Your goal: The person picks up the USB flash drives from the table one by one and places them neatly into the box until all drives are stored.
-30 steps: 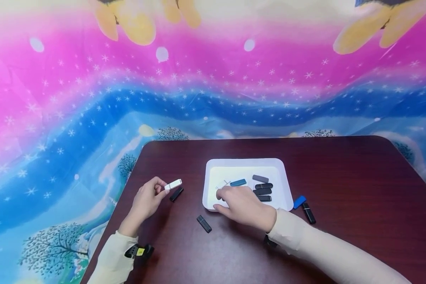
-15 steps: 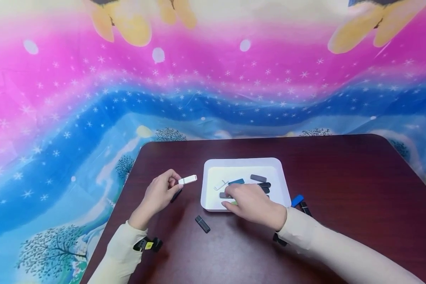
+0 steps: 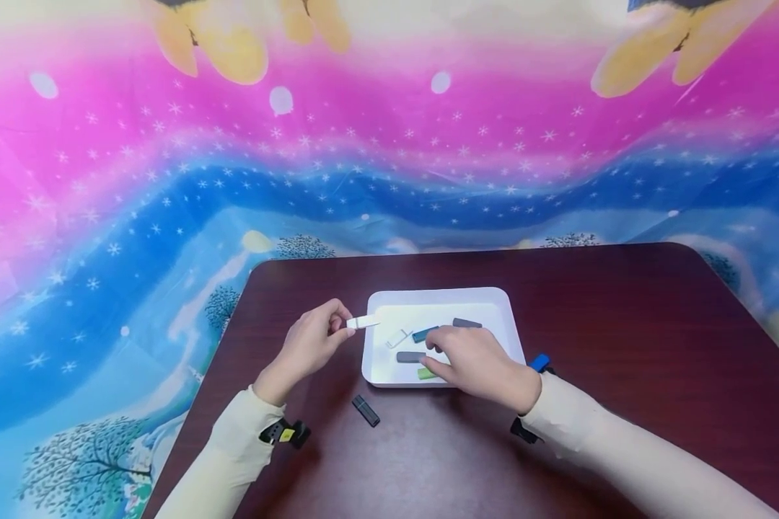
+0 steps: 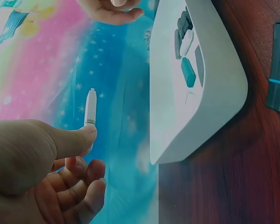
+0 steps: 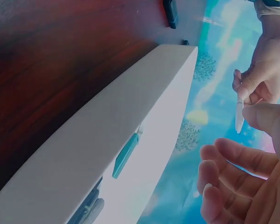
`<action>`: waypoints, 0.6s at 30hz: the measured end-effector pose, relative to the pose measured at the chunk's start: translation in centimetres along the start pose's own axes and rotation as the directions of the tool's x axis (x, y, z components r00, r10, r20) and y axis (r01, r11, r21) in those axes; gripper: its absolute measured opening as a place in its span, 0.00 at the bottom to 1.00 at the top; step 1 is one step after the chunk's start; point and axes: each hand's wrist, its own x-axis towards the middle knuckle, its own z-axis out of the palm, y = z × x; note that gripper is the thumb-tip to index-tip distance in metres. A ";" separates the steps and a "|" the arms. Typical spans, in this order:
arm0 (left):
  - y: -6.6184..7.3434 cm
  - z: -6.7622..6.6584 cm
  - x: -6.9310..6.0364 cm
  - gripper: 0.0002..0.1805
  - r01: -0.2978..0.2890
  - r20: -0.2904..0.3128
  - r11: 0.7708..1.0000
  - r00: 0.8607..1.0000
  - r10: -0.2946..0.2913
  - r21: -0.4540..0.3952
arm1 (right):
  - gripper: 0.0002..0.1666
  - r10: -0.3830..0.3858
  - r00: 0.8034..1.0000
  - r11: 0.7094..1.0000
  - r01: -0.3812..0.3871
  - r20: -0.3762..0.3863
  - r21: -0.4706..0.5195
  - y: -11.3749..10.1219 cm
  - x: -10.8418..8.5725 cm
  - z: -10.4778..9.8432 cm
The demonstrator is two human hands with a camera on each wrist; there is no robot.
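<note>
My left hand [image 3: 306, 346] pinches a white USB stick [image 3: 362, 322] between thumb and finger, above the left rim of the white tray [image 3: 366, 367]. In the left wrist view the stick [image 4: 90, 107] points away from the fingertips. Over the tray's right part hovers my right hand [image 3: 483, 362], fingers loosely bent and the thumb apart; the right wrist view shows nothing in that hand [image 5: 242, 182]. Around it in the tray lie a grey stick [image 3: 410, 357], a green one [image 3: 425, 373], a teal one [image 3: 423, 334] and a thin white piece [image 3: 399, 339]. The hand hides other sticks.
On the dark red table [image 3: 623, 324] a black USB stick [image 3: 366, 411] lies in front of the tray. A blue stick [image 3: 540, 362] sits just right of it, partly behind the sleeve. A printed cloth [image 3: 389, 180] hangs behind the table.
My left hand has carried the white USB stick rightward and slightly up, to the tray's left rim. My right hand has shifted right within the tray, uncovering the grey and green sticks.
</note>
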 end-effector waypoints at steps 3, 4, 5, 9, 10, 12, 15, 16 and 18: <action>0.5 0.2 0.4 0.09 -0.004 0.011 1.000 1.000 0.004 0.017 | 0.14 0.019 1.000 1.000 -0.019 0.004 -0.003 0.5 -0.1 -0.2; 0.6 0.3 0.5 0.09 -0.008 0.013 1.000 1.000 0.008 0.023 | 0.13 0.027 1.000 1.000 -0.027 0.010 -0.004 0.6 -0.1 -0.2; 0.8 0.4 0.7 0.09 -0.012 0.016 0.999 1.000 0.011 0.030 | 0.14 0.035 0.999 0.999 -0.035 0.016 -0.004 0.8 -0.1 -0.3; 1.3 0.9 1.3 0.09 -0.030 0.036 0.998 0.999 0.028 0.052 | 0.14 0.063 0.997 0.998 -0.063 0.037 -0.005 1.7 -0.2 -0.3; 1.4 1.0 1.5 0.09 -0.037 0.041 0.998 0.999 0.035 0.057 | 0.14 0.069 0.997 0.998 -0.069 0.040 -0.002 1.9 -0.3 -0.3; 1.8 1.3 1.8 0.09 -0.054 0.057 0.996 0.997 0.050 0.068 | 0.14 0.079 0.996 0.997 -0.079 0.036 0.000 2.3 -0.3 -0.3; 2.4 2.0 2.3 0.10 -0.078 0.083 0.992 0.994 0.070 0.099 | 0.14 0.098 0.994 0.995 -0.099 0.043 0.003 2.8 -0.5 -0.3; 2.6 2.3 2.5 0.11 -0.089 0.094 0.990 0.992 0.078 0.114 | 0.13 0.106 0.993 0.994 -0.106 0.051 0.001 3.0 -0.5 -0.4; 3.1 2.9 2.8 0.11 -0.111 0.120 0.984 0.988 0.094 0.137 | 0.11 0.119 0.991 0.993 -0.119 0.061 -0.006 3.3 -0.6 -0.5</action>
